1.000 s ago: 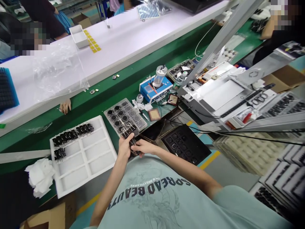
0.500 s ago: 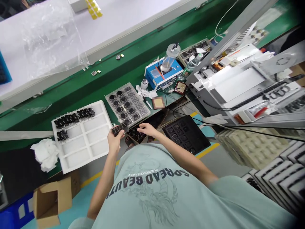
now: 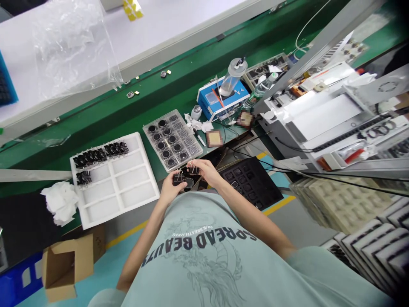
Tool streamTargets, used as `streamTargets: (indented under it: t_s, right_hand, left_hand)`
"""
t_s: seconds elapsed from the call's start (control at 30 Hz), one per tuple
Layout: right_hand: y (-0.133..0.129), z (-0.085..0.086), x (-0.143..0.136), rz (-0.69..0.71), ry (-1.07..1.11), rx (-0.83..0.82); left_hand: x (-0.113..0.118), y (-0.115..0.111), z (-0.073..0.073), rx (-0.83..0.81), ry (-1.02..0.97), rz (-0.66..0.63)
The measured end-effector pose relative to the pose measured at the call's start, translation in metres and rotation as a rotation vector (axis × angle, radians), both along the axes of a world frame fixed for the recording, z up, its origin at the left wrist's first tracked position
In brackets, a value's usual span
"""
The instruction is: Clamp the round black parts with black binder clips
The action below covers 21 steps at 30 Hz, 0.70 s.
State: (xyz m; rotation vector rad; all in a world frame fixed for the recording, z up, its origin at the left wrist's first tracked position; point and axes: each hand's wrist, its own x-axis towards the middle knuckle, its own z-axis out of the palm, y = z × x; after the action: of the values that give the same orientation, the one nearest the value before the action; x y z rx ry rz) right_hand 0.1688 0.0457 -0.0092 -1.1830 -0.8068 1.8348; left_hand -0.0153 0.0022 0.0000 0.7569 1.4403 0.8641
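Observation:
My left hand [image 3: 171, 187] is closed on a small dark part with a black binder clip [image 3: 179, 175] on it, just below the clear tray. Beside it, my right hand [image 3: 206, 170] pinches another black binder clip [image 3: 193, 169]. The two hands are close together, in front of my shirt. A round dark piece [image 3: 188, 183] shows between them. The clear plastic tray [image 3: 168, 143] bears several round black parts. To the left, a white divided tray [image 3: 119, 194] holds rows of clipped black parts [image 3: 89, 157] in its upper compartments.
A blue device [image 3: 211, 99] with a clear cylinder, a bottle [image 3: 260, 90] and a small white jar [image 3: 196, 111] stand behind. A black tray [image 3: 255, 181] lies lower right. Crumpled tissue [image 3: 59, 202] and a cardboard box [image 3: 59, 266] are at left.
My left hand has moved right, towards my right hand. My right hand has come up slightly and now holds a binder clip. A clip also shows on the part in my left hand.

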Motion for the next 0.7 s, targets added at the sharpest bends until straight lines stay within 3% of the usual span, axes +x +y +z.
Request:
streamTargets:
  t_s: [0.07, 0.2, 0.3, 0.43, 0.57, 0.7]
  right_hand:
    - [-0.001, 0.007, 0.008, 0.127, -0.049, 0.016]
    - [-0.008, 0.015, 0.014, 0.334, -0.281, 0.196]
    - [-0.015, 0.014, 0.013, 0.343, -0.394, 0.267]
    - [-0.021, 0.012, 0.013, 0.292, -0.469, 0.204]
    - [-0.02, 0.006, 0.019, 0.195, -0.507, 0.106]
    - [-0.017, -0.023, 0.013, 0.289, -0.54, -0.032]
  left_hand:
    - [0.005, 0.001, 0.001, 0.004, -0.02, -0.068]
    - [0.018, -0.002, 0.004, -0.009, -0.114, -0.229]
    - [0.024, -0.006, 0.002, -0.017, -0.156, -0.285]
    - [0.023, -0.014, -0.008, -0.05, -0.207, -0.3]
    - [0.009, -0.021, -0.015, -0.109, -0.241, -0.239]
    - [-0.02, -0.025, -0.016, -0.238, -0.214, -0.003]
